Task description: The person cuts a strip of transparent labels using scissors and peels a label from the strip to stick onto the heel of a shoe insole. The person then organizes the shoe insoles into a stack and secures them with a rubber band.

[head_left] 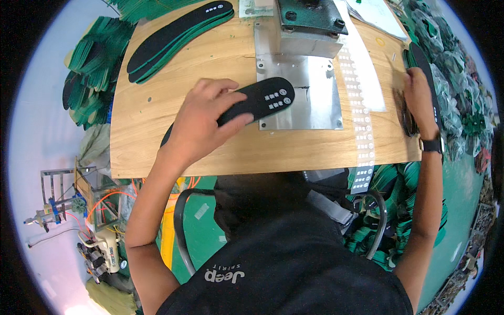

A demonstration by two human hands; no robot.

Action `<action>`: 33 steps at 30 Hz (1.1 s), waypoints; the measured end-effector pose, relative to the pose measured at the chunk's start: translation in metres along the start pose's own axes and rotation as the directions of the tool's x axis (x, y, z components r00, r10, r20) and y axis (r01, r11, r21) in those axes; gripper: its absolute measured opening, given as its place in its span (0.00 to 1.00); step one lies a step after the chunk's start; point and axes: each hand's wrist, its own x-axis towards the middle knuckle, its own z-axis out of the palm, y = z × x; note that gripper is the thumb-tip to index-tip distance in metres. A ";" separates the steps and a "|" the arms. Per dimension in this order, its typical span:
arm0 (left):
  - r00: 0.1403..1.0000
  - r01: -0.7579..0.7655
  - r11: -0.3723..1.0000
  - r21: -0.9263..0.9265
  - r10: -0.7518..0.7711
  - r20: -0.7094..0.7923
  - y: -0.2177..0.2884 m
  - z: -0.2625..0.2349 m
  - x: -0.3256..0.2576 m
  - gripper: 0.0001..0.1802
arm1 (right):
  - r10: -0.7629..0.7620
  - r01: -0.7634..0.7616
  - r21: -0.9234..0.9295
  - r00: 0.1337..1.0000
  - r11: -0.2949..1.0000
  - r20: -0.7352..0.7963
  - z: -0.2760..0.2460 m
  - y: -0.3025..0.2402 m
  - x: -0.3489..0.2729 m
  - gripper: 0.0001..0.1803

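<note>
- Black insole (278,97), its right end over the metal plate (323,107), is part-covered by the half-curled left hand (212,115) — grip cannot be told.
- Right-edge insole (419,55) is overlapped by the bent-fingered right hand (419,97) — grip unclear.

The left hand (197,118) conceals the middle of a black insole (270,100); the palm side is hidden, so its grip cannot be determined. The right hand (418,97) is blurred at the fingers and partly obscures dark insoles (424,63); whether it holds one is unclear. The upper edge cuts off the metal press (310,34) and the paper sheets (375,18). The lower edge truncates the black shirt (294,283).
</note>
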 end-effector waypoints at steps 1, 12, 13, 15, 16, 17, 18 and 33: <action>0.998 0.057 0.998 -0.014 -0.057 -0.037 -0.001 0.002 -0.002 0.19 | 0.106 -0.107 0.074 0.994 0.991 0.026 -0.017 -0.018 0.001 0.16; 0.994 -0.050 0.989 -0.141 0.062 0.087 0.017 0.011 -0.016 0.27 | -0.227 -0.701 0.698 0.663 0.146 0.714 -0.066 -0.250 -0.112 0.26; 0.994 -0.041 0.990 -0.138 0.054 0.091 0.017 0.010 -0.020 0.27 | -0.230 -0.732 0.666 0.630 0.141 0.742 -0.062 -0.256 -0.114 0.25; 0.994 -0.039 0.990 -0.138 0.053 0.094 0.017 0.011 -0.028 0.27 | -0.232 -0.783 0.607 0.570 0.135 0.788 -0.057 -0.267 -0.111 0.24; 0.994 -0.043 0.990 -0.136 0.056 0.091 0.016 0.012 -0.030 0.26 | -0.236 -0.813 0.570 0.534 0.121 0.811 -0.056 -0.272 -0.109 0.24; 0.995 -0.050 0.989 -0.143 0.062 0.081 0.014 0.013 -0.031 0.26 | -0.240 -0.840 0.532 0.498 0.106 0.833 -0.056 -0.276 -0.106 0.24; 0.995 -0.057 0.987 -0.149 0.068 0.067 0.012 0.014 -0.031 0.26 | -0.245 -0.864 0.495 0.462 0.093 0.852 -0.056 -0.279 -0.103 0.24; 0.997 -0.055 0.982 -0.179 0.064 0.047 0.007 0.016 -0.034 0.25 | -0.022 -0.723 0.621 0.646 0.302 0.763 -0.063 -0.277 -0.107 0.22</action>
